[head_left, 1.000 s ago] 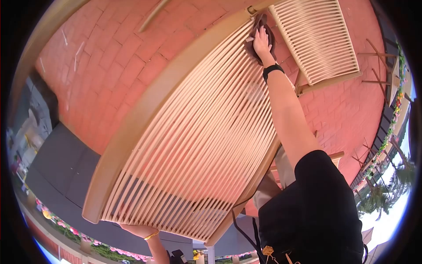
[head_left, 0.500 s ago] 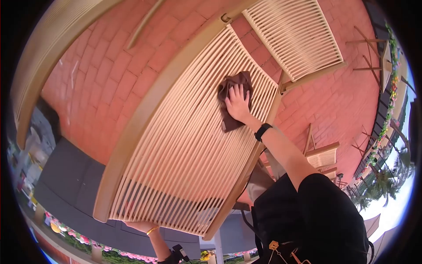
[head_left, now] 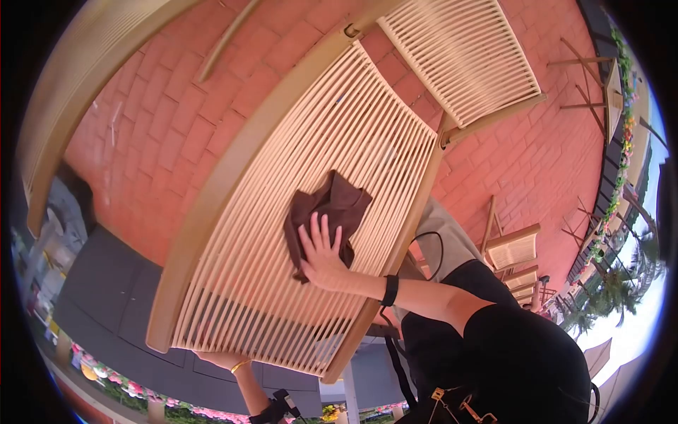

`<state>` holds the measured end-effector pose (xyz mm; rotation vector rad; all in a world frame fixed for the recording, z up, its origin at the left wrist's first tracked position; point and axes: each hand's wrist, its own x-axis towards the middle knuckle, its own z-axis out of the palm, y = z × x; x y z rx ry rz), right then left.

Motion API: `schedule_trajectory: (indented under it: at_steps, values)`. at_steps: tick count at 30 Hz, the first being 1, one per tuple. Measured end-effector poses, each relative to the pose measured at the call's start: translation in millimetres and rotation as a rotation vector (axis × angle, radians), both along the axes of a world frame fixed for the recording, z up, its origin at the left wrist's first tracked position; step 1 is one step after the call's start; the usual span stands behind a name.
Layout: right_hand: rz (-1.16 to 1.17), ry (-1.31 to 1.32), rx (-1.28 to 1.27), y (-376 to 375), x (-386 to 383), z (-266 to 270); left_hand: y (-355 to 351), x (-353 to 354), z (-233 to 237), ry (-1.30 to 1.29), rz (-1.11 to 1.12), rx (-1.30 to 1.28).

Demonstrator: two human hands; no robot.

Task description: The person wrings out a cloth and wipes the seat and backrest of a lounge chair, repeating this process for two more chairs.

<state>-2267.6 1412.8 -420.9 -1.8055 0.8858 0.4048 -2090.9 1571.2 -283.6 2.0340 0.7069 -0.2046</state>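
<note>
A brown cloth (head_left: 332,205) lies crumpled on the beige slatted back of a wooden chair (head_left: 191,247). My right hand (head_left: 323,263) presses on the cloth's lower part, palm down with fingers spread; a black band circles that wrist. At the lower end of the chair back, my left hand (head_left: 220,359) is at the edge, with a gold bracelet on the wrist. Its fingers are mostly hidden behind the frame.
The slatted seat (head_left: 462,60) joins the chair back at the upper right. Another wooden chair (head_left: 63,92) stands at the left. More chairs (head_left: 512,251) are on the red brick floor at the right, near a flower-lined railing (head_left: 613,191).
My right hand and the brown cloth have moved down and left across the slats, from near the seat to the middle of the back. My left hand has barely moved.
</note>
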Motion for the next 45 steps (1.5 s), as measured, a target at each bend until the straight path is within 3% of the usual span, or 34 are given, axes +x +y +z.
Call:
schedule_trajectory:
  at_steps: [2,3,4,5,6,8,9,10,12,15,19,21,26,29,31,32,33,35,36,37,39,41,43,45]
  values:
    - [0.256,-0.395,0.179,38,33,56,42,7,-8,0.082,-0.062,-0.038]
    - [0.309,-0.666,0.131,53,49,67,16,2,0,0.113,0.026,-0.134]
    - [0.352,-0.876,0.117,61,72,64,38,-3,-9,0.094,0.087,-0.208]
    - [0.35,-0.887,0.113,62,81,58,59,-7,-19,0.073,0.145,-0.285]
    - [0.372,-0.99,0.015,56,90,50,59,-5,-18,0.061,0.041,-0.239]
    - [0.343,-1.135,-0.134,31,97,34,22,-4,-7,0.013,-0.047,-0.1]
    - [0.402,-0.966,-0.073,18,90,16,10,-3,-5,-0.033,-0.128,0.029]
    - [0.346,-0.884,-0.177,-9,87,-10,23,1,-9,-0.008,-0.023,-0.069]
    - [0.291,-0.532,-0.427,-85,75,-51,-9,-2,0,-0.012,-0.015,-0.068]
    - [-0.292,-0.292,-0.538,-173,50,-142,7,-1,-4,-0.011,-0.026,-0.051]
    - [-0.991,0.305,-0.146,-263,72,-191,13,0,-5,0.002,-0.073,-0.031]
    - [-1.058,0.238,-0.133,-270,107,-174,17,-1,-6,0.019,-0.067,-0.039]
    - [-0.79,-0.279,-0.297,-182,158,-97,32,1,-9,0.018,-0.09,-0.006]
    - [-0.3,-0.543,-0.283,-74,185,24,31,1,-7,0.082,-0.049,-0.077]
    - [-0.012,-0.906,0.029,2,190,90,36,-1,-10,0.04,-0.024,-0.101]
    - [0.074,-1.034,0.141,37,194,111,30,-6,-13,-0.059,-0.021,0.015]
    - [0.069,-1.037,0.137,44,202,106,28,-4,-13,-0.061,-0.026,0.014]
    - [0.224,-1.279,-0.075,45,208,98,18,0,-9,-0.003,0.11,-0.19]
    - [0.24,-1.281,-0.04,32,206,75,7,0,-5,0.035,0.12,-0.166]
    - [0.218,-1.213,-0.157,5,197,51,7,3,-6,0.036,0.122,-0.162]
    - [0.182,-1.006,-0.363,-66,164,6,12,0,-6,0.054,-0.067,0.114]
    - [0.09,-0.679,-0.472,-137,127,-48,7,-3,-5,-0.008,-0.009,-0.024]
    - [-0.301,-0.472,-0.544,-201,102,-118,14,-4,-7,-0.009,0.001,0.029]
    - [-0.724,-0.233,-0.383,-246,88,-181,24,-3,-10,-0.017,-0.064,0.021]
